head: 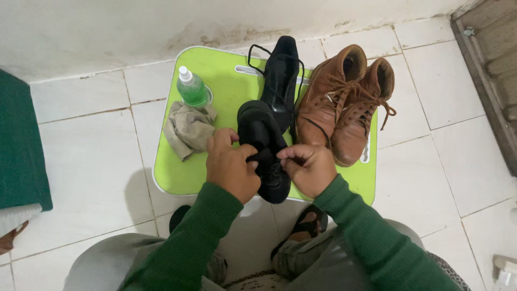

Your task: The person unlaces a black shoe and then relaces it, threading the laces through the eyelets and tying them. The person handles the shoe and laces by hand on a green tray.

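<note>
One green tray (177, 167) on the tiled floor carries two brown boots (344, 102), two black shoes, one grey rag (187, 129) and one green bottle (192, 89). Left hand (230, 164) and right hand (308, 168), fingers curled tight, both pinch the nearer black shoe (264, 145) at tray centre. The second black shoe (281, 75) touches it behind, boots just beside.

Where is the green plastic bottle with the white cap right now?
In the head view, the green plastic bottle stands at the far left corner of the lime-green tray, just behind the crumpled beige cloth and left of the black shoes.
</note>
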